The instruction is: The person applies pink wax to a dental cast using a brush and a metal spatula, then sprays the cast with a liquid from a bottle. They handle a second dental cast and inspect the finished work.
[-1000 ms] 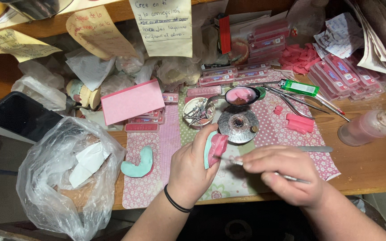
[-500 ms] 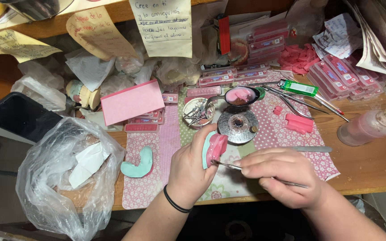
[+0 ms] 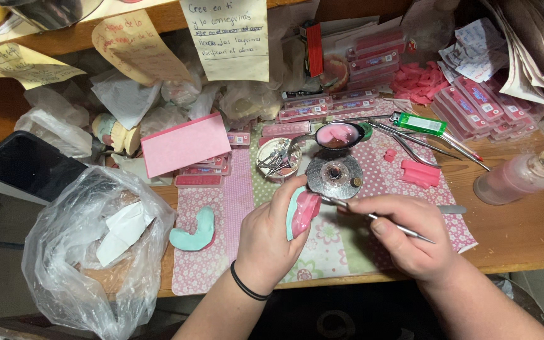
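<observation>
Pink wax on a blue-green mold (image 3: pixel 301 212) is sitting in my left hand (image 3: pixel 271 236), fingers wrapping it. My right hand (image 3: pixel 413 242) is pinching a thin metal tool (image 3: pixel 373 218), touching the wax and shaping it. Farther off, another blue-green mold (image 3: pixel 194 230) is lying untouched, and pink wax strips (image 3: pixel 419 173) are waiting.
</observation>
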